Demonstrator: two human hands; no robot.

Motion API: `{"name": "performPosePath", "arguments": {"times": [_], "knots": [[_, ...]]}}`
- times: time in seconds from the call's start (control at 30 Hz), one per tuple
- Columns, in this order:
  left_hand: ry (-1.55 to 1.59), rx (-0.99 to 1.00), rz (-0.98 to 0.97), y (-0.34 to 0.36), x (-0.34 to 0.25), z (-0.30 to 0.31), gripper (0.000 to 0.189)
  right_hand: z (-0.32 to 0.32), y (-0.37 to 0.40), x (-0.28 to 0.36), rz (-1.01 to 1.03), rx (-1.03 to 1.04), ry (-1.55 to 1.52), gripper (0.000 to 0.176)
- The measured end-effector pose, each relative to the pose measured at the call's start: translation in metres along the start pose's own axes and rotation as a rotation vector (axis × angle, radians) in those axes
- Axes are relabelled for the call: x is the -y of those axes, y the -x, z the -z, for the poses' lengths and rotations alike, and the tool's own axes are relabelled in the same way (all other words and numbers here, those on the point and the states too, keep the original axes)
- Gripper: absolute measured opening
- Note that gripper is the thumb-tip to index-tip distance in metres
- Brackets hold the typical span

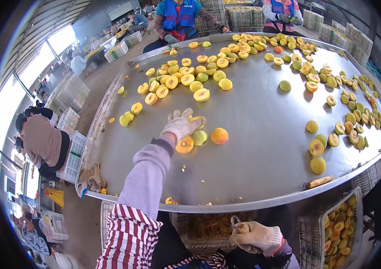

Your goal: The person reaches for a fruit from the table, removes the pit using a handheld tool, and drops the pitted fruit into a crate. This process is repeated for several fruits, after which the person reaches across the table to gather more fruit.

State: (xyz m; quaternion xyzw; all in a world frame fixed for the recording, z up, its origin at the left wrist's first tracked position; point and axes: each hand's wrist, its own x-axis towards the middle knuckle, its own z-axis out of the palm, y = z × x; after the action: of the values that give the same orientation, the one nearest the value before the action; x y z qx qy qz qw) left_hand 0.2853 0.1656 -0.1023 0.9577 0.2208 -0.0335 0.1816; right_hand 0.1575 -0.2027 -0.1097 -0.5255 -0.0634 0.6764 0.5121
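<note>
My left hand, in a pale work glove, reaches out over the metal table. Its fingers curl round a yellow peach half, partly hidden by the glove. Close beside that hand lie an orange-fleshed peach half, a greenish peach and a reddish-orange peach. Below the table's front edge, my gloved right hand is closed round a small tool with a metal loop. Most of its handle is hidden in the fingers.
Many peach halves lie across the far and right table. A wooden-handled tool rests at the front edge, gloves at the left corner. Crates stand below, one full of halves. Co-workers sit opposite.
</note>
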Motion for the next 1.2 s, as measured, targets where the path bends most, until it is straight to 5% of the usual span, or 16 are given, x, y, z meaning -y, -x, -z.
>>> {"name": "performPosePath", "arguments": {"times": [0.1,0.17,0.23,0.27,0.33,0.43,0.53,0.63,0.83,0.9,1.2], "knots": [[0.031,0.054,0.127,-0.025,-0.022,-0.026,0.074,0.004,0.002,0.01,-0.065,0.031,-0.027,0.027],[-0.13,0.021,-0.109,-0.004,-0.043,-0.032,0.063,0.006,0.0,0.008,-0.094,0.038,-0.062,0.021],[-0.123,0.198,-0.391,0.004,-0.041,-0.039,0.057,0.009,-0.01,-0.001,-0.113,0.054,0.014,0.023],[-0.124,0.193,-0.382,0.009,-0.042,-0.032,0.057,0.01,-0.014,-0.003,-0.128,0.065,0.087,0.025],[0.028,0.679,-0.647,0.016,-0.043,-0.013,0.056,0.006,-0.022,-0.014,-0.121,0.067,0.033,0.024],[0.337,0.576,-0.519,-0.019,-0.052,0.01,0.06,-0.011,0.007,0.026,0.024,0.06,-0.094,0.023],[-0.013,-0.028,-0.403,-0.071,-0.045,0.0,0.07,-0.008,0.005,0.029,0.012,0.086,-0.109,0.021],[-0.197,-0.198,-0.218,-0.115,-0.038,-0.01,0.072,-0.002,0.0,0.028,0.035,0.117,-0.128,0.02],[-0.049,0.029,-0.142,-0.152,-0.02,-0.017,0.068,0.001,-0.003,0.039,-0.013,0.091,-0.076,0.019],[-0.033,0.079,-0.278,-0.134,-0.019,-0.018,0.067,-0.002,-0.003,0.038,-0.016,0.08,-0.058,0.019],[-0.14,0.232,-0.693,0.056,0.03,-0.033,0.068,-0.015,-0.016,0.017,0.003,-0.039,-0.047,0.02]]}}
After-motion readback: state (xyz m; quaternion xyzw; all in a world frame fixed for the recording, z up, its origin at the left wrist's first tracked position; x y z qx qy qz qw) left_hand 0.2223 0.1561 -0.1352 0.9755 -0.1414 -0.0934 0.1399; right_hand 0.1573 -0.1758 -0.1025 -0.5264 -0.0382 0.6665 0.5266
